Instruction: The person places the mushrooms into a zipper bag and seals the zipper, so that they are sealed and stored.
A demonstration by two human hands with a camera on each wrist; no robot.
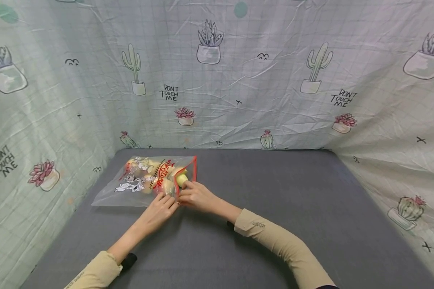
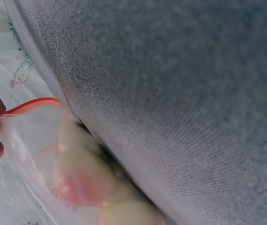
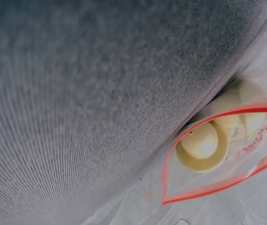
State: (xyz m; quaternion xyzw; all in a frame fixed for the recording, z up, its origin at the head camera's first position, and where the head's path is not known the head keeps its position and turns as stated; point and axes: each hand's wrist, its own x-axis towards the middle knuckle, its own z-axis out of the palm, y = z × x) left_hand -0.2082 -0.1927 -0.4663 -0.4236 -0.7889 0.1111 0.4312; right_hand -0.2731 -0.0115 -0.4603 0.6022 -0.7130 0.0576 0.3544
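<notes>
A clear plastic zip bag point(image 1: 112, 196) with a red edge and red "Toy Story" lettering lies on its side on the grey table. Several pale yellow, rounded things point(image 3: 200, 140) fill it; one in the left wrist view has a pink blush point(image 2: 82, 187). The bag's mouth faces right and gapes, its red zip strip point(image 3: 218, 190) bowed apart in the right wrist view. My left hand point(image 1: 159, 212) pinches the bag at the near end of its mouth. Close beside it, my right hand point(image 1: 200, 196) grips the red edge, fingertips near a yellow-green thing point(image 1: 182, 179) at the opening.
The grey table point(image 1: 275, 208) stretches to the right of the bag. A pale cloth point(image 1: 231, 80) printed with cacti hangs around the back and sides. Dark bands point(image 1: 128, 261) show under the wrists.
</notes>
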